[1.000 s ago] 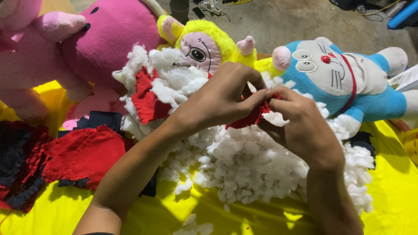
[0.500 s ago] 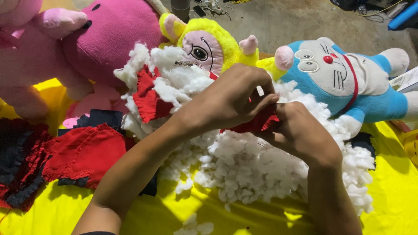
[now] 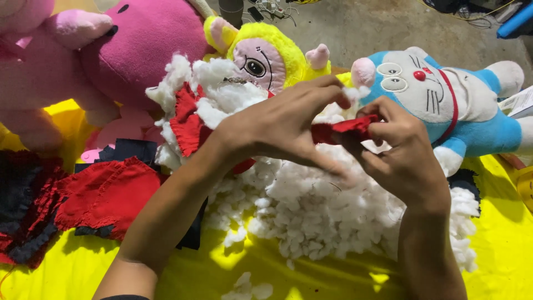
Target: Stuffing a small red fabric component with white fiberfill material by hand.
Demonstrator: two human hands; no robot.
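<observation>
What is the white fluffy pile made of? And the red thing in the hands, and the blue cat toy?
White fluffy pile: loose clumps, likely polyester or cotton stuffing. Red thing, pinched by the left hand and right hand: soft matte cloth, it folds limply. Blue cat toy: short, smooth plush fabric.

Yellow sheet covering the lower frame, over a grey concrete floor seen at the top. On the sheet: heap of white stuffing at centre; red and dark fabric pieces at left; pink plush toy upper left; yellow plush toy upper centre; blue-and-white cat plush upper right.
</observation>
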